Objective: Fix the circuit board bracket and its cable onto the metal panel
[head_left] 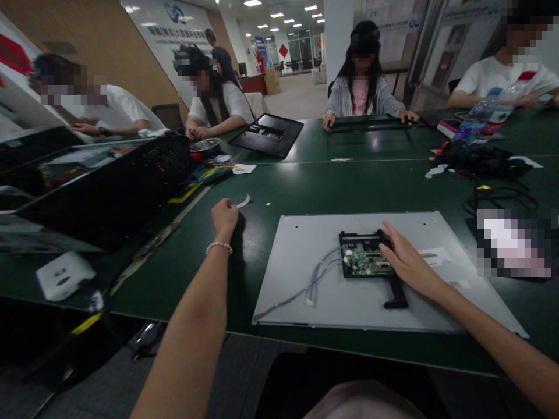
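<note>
My left hand [225, 216] is closed above the green table, left of the metal panel. A thin white strip [244, 202] sticks out from its fingertips, pinched or just touching; it looks like tape or paper. My right hand [406, 259] grips the right side of a black plastic bracket [396, 297], with the thumb over its edge. The bracket carries a green circuit board [367, 263]. Grey cables [314, 279] run left from the board across the flat silver panel [283, 262], which lies under the bracket.
A black computer case [109, 198] stands at the left, near coloured wires [205, 174] and a white device [65, 276]. A black plastic cover [268, 135] lies farther back. Black cables [484, 160], plastic bottles [493, 116] and a blurred-out object [515, 244] are at right. Several people sit around.
</note>
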{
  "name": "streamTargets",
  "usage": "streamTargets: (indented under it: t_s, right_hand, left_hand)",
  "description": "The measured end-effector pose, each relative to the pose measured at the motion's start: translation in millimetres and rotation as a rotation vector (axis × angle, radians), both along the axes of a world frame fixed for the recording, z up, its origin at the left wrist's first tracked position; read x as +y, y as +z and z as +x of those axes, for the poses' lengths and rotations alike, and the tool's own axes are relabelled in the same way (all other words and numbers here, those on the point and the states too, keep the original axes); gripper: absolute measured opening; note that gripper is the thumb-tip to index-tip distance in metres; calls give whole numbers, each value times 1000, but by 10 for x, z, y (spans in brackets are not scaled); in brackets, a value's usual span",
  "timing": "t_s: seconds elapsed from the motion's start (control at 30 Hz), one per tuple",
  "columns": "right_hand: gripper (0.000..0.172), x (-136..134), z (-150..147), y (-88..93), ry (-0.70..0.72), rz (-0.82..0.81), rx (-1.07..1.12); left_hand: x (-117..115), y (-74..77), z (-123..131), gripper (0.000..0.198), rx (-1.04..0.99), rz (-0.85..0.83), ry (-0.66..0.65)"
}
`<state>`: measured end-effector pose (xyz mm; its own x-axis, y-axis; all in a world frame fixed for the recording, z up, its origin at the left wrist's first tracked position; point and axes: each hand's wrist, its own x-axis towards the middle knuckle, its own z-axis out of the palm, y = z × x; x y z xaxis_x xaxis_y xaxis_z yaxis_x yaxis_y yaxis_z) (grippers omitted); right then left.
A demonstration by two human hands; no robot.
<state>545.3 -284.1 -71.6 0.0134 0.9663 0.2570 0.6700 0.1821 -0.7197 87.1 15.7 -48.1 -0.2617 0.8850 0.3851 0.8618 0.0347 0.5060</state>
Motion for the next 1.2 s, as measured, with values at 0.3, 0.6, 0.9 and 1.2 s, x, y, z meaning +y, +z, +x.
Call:
streamTargets:
  t_s: [0.3,0.6,0.9,1.2]
  right_hand:
    - [63,-11,16,-12,7,7,-27]
    - [63,-13,26,-24,13,1,-58]
    - [62,-33,26,4,26,10,-76]
    - [61,-31,32,-8,27,24,-96]
  left_hand:
    - [-18,-9,-171,61,-156,-12,-74]
    - [-163,27,-204,40,93,-88,-212]
    - [-326,55,-29,40,359,-81,-110]
    - [-462,160,71,41,476,12,-58]
